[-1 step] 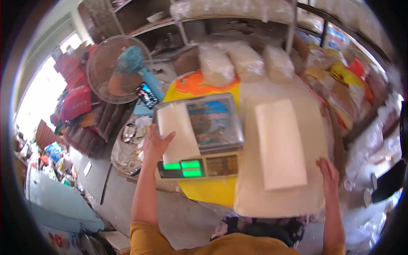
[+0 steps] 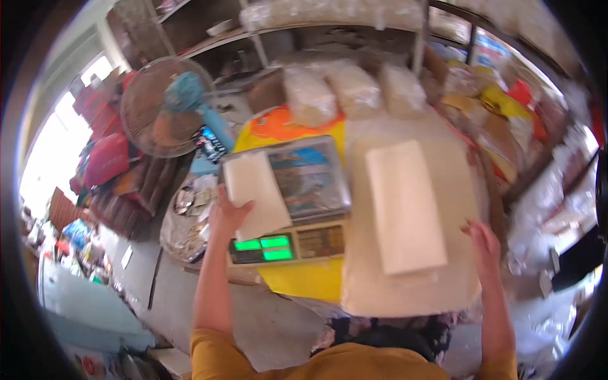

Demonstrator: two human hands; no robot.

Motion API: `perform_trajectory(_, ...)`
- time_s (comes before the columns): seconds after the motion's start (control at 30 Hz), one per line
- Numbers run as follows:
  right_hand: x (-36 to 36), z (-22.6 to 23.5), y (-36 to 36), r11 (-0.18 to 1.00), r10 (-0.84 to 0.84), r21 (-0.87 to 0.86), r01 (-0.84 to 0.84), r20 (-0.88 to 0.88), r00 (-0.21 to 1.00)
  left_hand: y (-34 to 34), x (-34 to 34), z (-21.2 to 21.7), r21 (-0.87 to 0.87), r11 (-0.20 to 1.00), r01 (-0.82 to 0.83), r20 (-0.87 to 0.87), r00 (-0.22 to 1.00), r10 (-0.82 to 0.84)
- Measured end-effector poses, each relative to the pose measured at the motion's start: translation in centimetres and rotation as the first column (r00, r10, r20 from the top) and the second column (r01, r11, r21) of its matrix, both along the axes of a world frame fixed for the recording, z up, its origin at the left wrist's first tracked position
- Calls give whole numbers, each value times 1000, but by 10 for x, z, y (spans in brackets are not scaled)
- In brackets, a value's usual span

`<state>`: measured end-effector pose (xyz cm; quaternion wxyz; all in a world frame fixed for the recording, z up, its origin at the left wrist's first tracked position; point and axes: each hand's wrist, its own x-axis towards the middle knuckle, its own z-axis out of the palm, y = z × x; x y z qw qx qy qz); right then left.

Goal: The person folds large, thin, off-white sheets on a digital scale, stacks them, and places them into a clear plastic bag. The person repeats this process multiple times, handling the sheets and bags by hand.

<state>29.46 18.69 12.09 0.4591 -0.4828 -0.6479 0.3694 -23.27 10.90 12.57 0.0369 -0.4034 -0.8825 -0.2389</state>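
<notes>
A folded stack of thin cream sheets (image 2: 256, 195) lies on the left part of a weighing scale's metal pan (image 2: 316, 183). My left hand (image 2: 229, 214) rests at the stack's left edge, with the thumb spread out over its top and the fingers stretched along the side. Green digits glow on the scale's display (image 2: 263, 248). To the right, a longer folded cream bundle (image 2: 406, 209) lies on a wide cream sheet pile (image 2: 459, 190). Beyond its right side, my right hand (image 2: 484, 248) hovers with loosely bent, parted fingers and holds nothing.
Three clear-wrapped packs (image 2: 354, 92) stand at the table's back. A fan (image 2: 168, 107), a phone (image 2: 210, 144) and a small metal dish (image 2: 185, 199) are to the left. Bags and plastic (image 2: 500, 114) crowd the right side. Shelving (image 2: 342, 26) runs behind.
The whole scene has shifted slightly left and up in view. My right hand's fingers look a little more parted. The left hand remains beside the stack on the scale.
</notes>
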Motion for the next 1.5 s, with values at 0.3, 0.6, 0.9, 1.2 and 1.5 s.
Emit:
perform_trajectory(0.3, -66, 55, 31, 967, 196, -231, -106, 408, 892, 11, 23, 22, 567, 824, 10, 594, 688, -417)
perform_trajectory(0.6, 3, 35, 34, 807, 65, -434, -401, -610, 790, 14, 228, 54, 859, 508, 67, 492, 173, -853)
perform_trajectory(0.9, -37, 78, 18, 930, 175, -149, -336, -625, 761, 60, 273, -29, 705, 691, 161, 650, 241, -720)
perform_trajectory(1.2, -87, 10, 41, 973, 141, -154, -171, -189, 972, 51, 248, -40, 586, 801, 125, 749, 293, -594)
perform_trajectory(1.5, -95, 25, 28, 974, -111, 223, 24, 384, 917, 32, 257, -55, 290, 945, 152, 946, 108, -307)
